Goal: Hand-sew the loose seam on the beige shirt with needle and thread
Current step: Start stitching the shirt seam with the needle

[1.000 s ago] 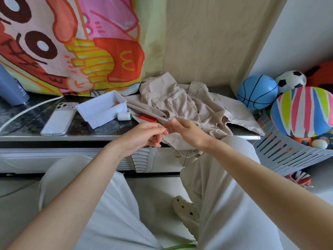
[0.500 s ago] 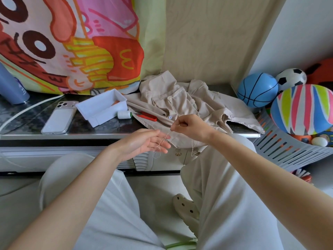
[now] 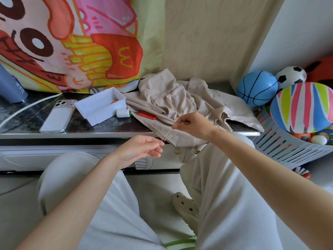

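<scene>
Pinching thumb against forefinger, the right hand (image 3: 195, 125) holds the upper end of the thread (image 3: 166, 136) just above the overhanging edge of the beige shirt (image 3: 171, 98); whether the needle sits inside that pinch is too fine to tell; its other fingers are curled in. Lower and further left, the left hand (image 3: 138, 150) has lightly curled fingers, thumb and forefinger nipping the same thread, with slack looping below the fingertips; the two hands are near each other but apart, the strand slanting between them.

The shirt lies crumpled on the dark counter (image 3: 27, 121), its front edge hanging over the counter lip above the person's knee; a separate loose strand dangles from that edge. Red snips (image 3: 146, 114) rest on the shirt's left part; a white spool (image 3: 123, 112) stands just beside them, touching a white box (image 3: 100, 107).

The likely trouble is the slack; if the hands draw apart quickly, the loop under the left fingers could snarl into a knot, or the thread could slip free of the needle's eye. The working thread could also catch the dangling strand, since both hang close together. A firm tug toward the lap might drag the overhanging shirt off the counter, carrying the snips with it and knocking the spool.
</scene>
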Action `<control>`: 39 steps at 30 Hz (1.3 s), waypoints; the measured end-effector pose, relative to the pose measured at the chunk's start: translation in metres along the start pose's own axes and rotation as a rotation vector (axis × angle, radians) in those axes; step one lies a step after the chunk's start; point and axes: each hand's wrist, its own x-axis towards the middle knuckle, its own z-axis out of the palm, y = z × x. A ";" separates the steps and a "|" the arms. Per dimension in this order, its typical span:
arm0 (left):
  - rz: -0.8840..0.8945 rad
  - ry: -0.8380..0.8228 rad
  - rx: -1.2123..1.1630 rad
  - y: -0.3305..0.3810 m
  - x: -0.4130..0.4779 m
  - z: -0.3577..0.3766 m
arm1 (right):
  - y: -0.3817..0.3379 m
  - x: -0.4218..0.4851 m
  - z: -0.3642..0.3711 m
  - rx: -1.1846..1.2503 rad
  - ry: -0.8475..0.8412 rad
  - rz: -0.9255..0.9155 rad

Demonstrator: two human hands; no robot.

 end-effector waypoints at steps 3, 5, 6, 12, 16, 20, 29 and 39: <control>0.002 0.009 0.021 0.003 0.001 0.002 | -0.002 -0.003 0.001 0.004 -0.061 0.001; 0.002 0.009 0.046 0.006 0.001 0.004 | -0.003 -0.005 0.004 -0.004 -0.087 -0.015; 0.003 0.011 0.053 0.008 0.001 0.005 | -0.004 -0.006 0.005 -0.018 -0.096 -0.027; -0.005 0.004 0.061 0.010 0.001 0.004 | 0.002 -0.006 0.010 -0.116 -0.136 -0.034; 0.023 0.089 -0.031 0.008 0.000 0.002 | 0.007 -0.006 0.009 -0.170 -0.134 -0.016; 0.035 0.160 -0.320 0.006 0.000 -0.001 | 0.011 -0.008 0.006 -0.166 -0.151 0.002; 0.037 0.315 -0.642 -0.001 0.005 -0.013 | 0.026 -0.007 0.003 -0.187 -0.103 0.116; 0.098 0.604 -0.056 -0.003 0.014 -0.020 | 0.025 -0.014 0.007 -0.123 -0.237 0.130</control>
